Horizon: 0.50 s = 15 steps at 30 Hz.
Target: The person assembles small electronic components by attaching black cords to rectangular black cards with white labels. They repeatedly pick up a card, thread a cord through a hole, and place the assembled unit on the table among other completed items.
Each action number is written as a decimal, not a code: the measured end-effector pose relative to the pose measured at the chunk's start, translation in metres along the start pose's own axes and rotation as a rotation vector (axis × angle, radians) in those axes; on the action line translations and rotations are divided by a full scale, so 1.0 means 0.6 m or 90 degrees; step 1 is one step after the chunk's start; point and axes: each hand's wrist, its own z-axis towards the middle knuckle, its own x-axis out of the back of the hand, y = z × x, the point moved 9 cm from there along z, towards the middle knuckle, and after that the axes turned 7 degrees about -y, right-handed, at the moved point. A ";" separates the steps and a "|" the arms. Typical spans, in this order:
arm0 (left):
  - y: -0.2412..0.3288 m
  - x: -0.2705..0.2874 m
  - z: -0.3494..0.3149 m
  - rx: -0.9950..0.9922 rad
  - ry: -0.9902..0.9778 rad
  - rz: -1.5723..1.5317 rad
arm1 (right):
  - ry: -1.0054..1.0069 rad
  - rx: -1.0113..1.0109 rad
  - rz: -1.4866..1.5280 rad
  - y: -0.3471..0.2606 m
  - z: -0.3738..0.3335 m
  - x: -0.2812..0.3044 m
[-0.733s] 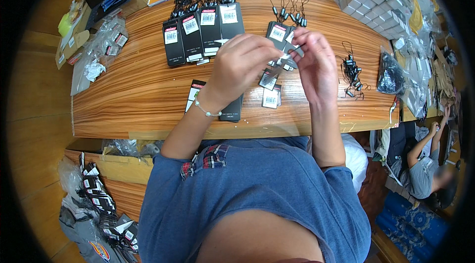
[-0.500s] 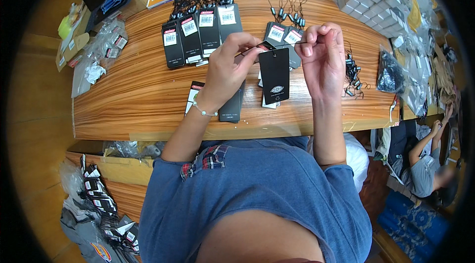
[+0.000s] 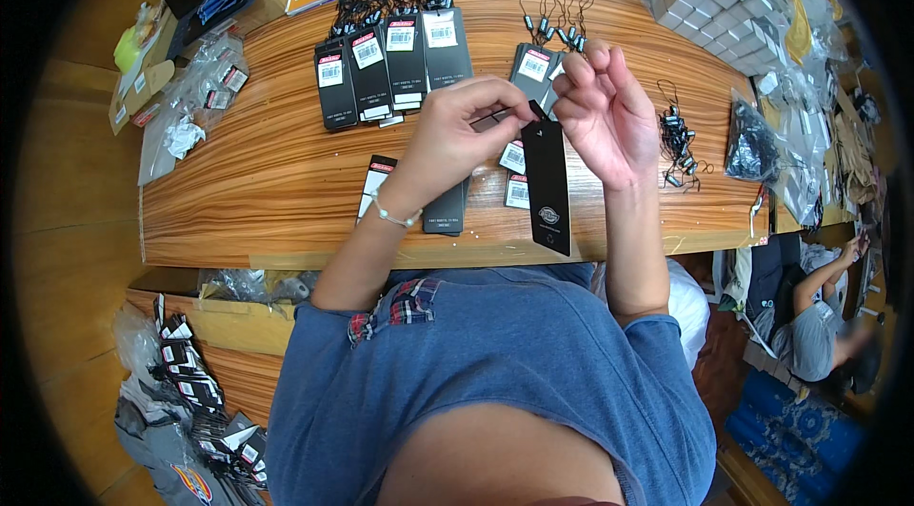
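Note:
A black hang tag (image 3: 547, 187) dangles upright above the table's front part, a pale logo on its lower end. The thumb and fingers of my left hand (image 3: 457, 130) are pinched together on the tag's top corner and its string. My right hand (image 3: 609, 120) is raised just right of the tag's top, palm facing me and fingers curled in; the thin string they hold is mostly hidden. Under my left hand lie more dark hang tags (image 3: 444, 206) and one with a white label (image 3: 377, 184). Smaller labelled tags (image 3: 515, 190) show partly behind the hanging tag.
Rows of strung black tags (image 3: 388, 63) lie at the back left of the wooden table (image 3: 286, 211). Grey tags (image 3: 535, 63) with strings stand behind my hands. Loose strings (image 3: 680, 146), a bagged black bundle (image 3: 752, 144) and wrapped white boxes (image 3: 719, 6) are right. Another person (image 3: 819, 325) sits far right.
The hang tag has dropped lower and moved right, turning more edge-on. My left hand has moved right and my right hand's fingers have curled in closer to the tag's top.

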 end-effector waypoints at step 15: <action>-0.041 -0.041 0.001 0.147 -0.092 -0.181 | 0.148 0.211 -0.318 -0.051 -0.024 0.002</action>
